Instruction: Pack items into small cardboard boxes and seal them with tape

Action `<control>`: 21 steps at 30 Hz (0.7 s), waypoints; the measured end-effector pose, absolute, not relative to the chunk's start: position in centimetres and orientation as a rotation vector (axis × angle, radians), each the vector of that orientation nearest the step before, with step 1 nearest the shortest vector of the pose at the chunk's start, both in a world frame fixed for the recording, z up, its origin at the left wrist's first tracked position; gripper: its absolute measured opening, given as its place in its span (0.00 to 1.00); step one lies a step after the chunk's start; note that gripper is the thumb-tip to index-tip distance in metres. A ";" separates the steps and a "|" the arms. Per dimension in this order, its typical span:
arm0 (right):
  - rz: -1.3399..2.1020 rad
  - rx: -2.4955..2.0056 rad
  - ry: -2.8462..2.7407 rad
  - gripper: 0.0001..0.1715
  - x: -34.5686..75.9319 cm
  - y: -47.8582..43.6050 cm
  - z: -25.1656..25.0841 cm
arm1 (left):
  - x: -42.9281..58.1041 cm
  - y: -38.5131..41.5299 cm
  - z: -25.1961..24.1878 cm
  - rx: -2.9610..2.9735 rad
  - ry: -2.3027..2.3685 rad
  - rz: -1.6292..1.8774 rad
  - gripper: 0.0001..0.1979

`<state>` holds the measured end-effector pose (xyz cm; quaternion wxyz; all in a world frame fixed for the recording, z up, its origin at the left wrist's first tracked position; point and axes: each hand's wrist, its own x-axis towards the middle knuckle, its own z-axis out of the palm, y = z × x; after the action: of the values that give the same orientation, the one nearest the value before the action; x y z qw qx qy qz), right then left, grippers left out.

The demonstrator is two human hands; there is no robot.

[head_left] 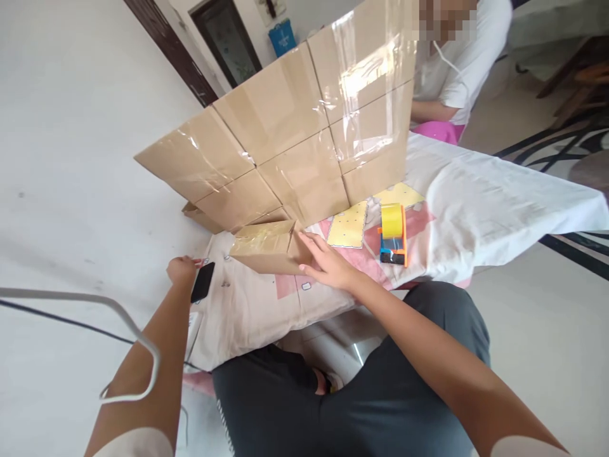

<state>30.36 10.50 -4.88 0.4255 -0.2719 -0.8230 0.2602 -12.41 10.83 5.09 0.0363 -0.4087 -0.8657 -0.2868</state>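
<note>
Resting along the right end of a small taped box (271, 254), the right hand (330, 263) has its grip spread, fingers stretched out. That box sits on the cloth-covered desk (257, 311), just in front of a big wall of taped boxes (295, 133), with a strip of cloth between it and the near edge. More cloth runs off right past the tape dispenser (392, 235). White wall (61, 158) on the left, pale floor (537, 317) on the right, someone in a white top (471, 63) behind the desk. Left hand (181, 271) is curled beside a phone (203, 282); can't tell if it's pinching anything. The tall boxes get cut off up top and hide whatever's behind them.
</note>
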 end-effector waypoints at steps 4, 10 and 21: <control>0.654 -0.690 -2.048 0.45 30.5 10.3 -4.9 | -9.6 10.3 5.0 -1.079 -2.750 -1.189 0.16; 0.559 -0.647 -2.005 0.24 30.1 9.8 -5.3 | -2.8 9.5 6.2 -0.881 -2.271 -1.883 0.17; 0.510 -0.491 -1.830 0.11 31.3 6.8 -3.3 | 15.8 1.6 0.3 -1.928 -1.903 -2.185 0.10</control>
<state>31.27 6.75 -3.28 0.5560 -0.2081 -0.7751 0.2161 15.80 1.63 0.28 -0.1685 -0.5460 -0.5390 -0.6189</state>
